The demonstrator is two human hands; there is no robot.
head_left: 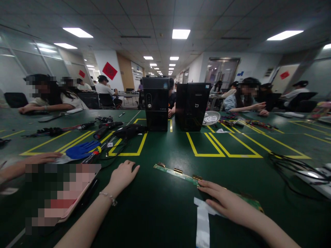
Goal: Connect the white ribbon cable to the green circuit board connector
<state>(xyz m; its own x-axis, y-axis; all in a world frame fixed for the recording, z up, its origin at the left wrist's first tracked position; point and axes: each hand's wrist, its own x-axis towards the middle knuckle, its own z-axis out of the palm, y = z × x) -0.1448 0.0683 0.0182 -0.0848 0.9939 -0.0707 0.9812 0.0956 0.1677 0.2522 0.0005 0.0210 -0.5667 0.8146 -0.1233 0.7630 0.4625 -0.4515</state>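
A long, narrow green circuit board with gold connectors lies on the dark green table. My right hand rests flat over its right end, fingers stretched out, beside a white ribbon cable that runs toward me. My left hand sits on the table left of the board, fingers loosely curled under, touching nothing I can make out. It wears a thin bracelet at the wrist.
Two black computer towers stand mid-table behind yellow floor-tape boxes. A blue glove, screwdrivers and cables lie at left, a phone near left, another person's hand beside it. Black cables lie at right. Seated people work around.
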